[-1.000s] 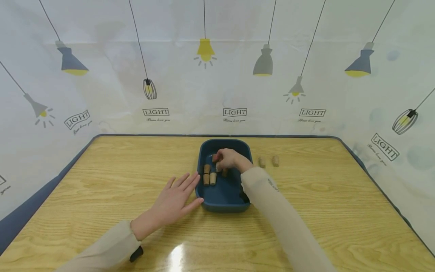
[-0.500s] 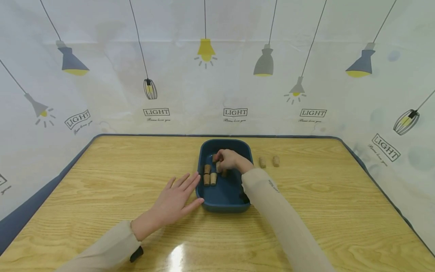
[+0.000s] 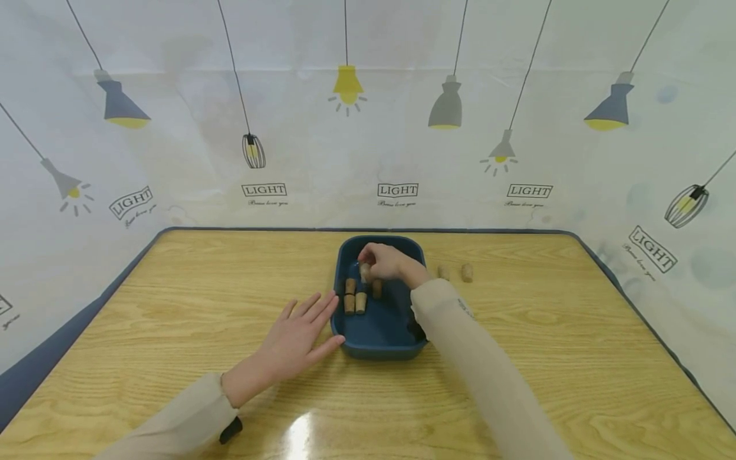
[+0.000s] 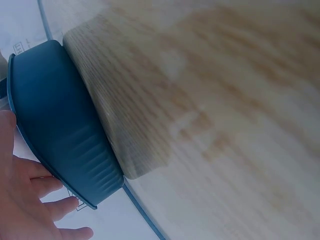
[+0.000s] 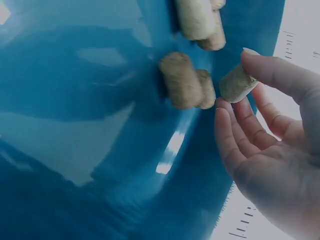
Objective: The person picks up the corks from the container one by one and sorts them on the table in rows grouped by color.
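Cork pinched between thumb and fingertips of the right hand, inside the blue tray, toward its far left part. Short, stubby, roughly cylindrical; pale greyish tan with fine speckling, flat at the lower visible end, tilted in the right wrist view, the upper end partly covered by the thumb. Impossible to tell whether touching the tray's bottom. Just beside it, slightly nearer the person, a dark cork, partly under the right hand. Along the tray's left side, a rear brown cork and a front brown cork in one line, warmer and darker in colour than the pinched one. Right next to the front one, a pale cork, light tan and slightly tapered. Left hand flat and spread, fingers straight and gripping nothing, fingertips and thumb tip at the tray's left rim. Beyond the tray's right side, on the wood-grained surface, one loose cork and a second loose cork, both tan, near each other but apart. Behind, a whitish backdrop printed with hanging lamps and the word LIGHT.
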{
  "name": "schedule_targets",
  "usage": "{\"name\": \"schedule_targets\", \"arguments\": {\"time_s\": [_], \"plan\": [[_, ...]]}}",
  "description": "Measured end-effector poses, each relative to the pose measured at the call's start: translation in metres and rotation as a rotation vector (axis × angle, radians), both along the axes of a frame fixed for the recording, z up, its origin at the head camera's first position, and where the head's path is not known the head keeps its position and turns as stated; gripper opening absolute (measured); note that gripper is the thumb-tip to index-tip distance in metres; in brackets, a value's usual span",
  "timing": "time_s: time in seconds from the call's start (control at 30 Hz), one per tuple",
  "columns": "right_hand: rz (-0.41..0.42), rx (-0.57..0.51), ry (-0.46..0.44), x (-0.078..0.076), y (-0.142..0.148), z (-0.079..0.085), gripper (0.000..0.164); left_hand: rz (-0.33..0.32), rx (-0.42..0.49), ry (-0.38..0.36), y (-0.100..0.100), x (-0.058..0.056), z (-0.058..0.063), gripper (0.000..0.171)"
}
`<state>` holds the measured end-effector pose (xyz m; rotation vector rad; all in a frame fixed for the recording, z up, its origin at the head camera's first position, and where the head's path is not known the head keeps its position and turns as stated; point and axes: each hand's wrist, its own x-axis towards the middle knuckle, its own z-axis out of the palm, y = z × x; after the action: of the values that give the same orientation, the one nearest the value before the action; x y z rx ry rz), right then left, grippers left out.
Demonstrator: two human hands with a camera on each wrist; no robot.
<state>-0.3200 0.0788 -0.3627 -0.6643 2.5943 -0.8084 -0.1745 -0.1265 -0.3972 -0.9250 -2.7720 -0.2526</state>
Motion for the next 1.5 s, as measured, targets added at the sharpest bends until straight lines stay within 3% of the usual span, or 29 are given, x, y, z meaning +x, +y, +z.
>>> {"name": "schedule_targets", "arguments": {"time_s": [0.27,0.57,1.0,1.23,1.5], "plan": [[0.06,-0.09,0.031,0.0,0.006,0.025,0.04,-0.008,0.013,0.005,0.001,0.001,0.001,0.067],[0.083,-0.103,0.078,0.002,0.018,0.044,0.04,-0.008,0.008,0.029,0.0,0.0,-0.001,0.067],[0.149,-0.104,0.093,0.015,0.045,0.049,0.039,-0.01,0.013,0.036,0.0,0.0,-0.001,0.066],[0.175,-0.092,0.168,0.02,0.066,0.044,0.041,-0.01,0.009,0.029,0.0,0.0,-0.002,0.066],[0.146,-0.117,0.142,0.029,0.093,0.04,0.036,-0.006,0.005,0.021,0.0,-0.001,-0.003,0.066]]}}
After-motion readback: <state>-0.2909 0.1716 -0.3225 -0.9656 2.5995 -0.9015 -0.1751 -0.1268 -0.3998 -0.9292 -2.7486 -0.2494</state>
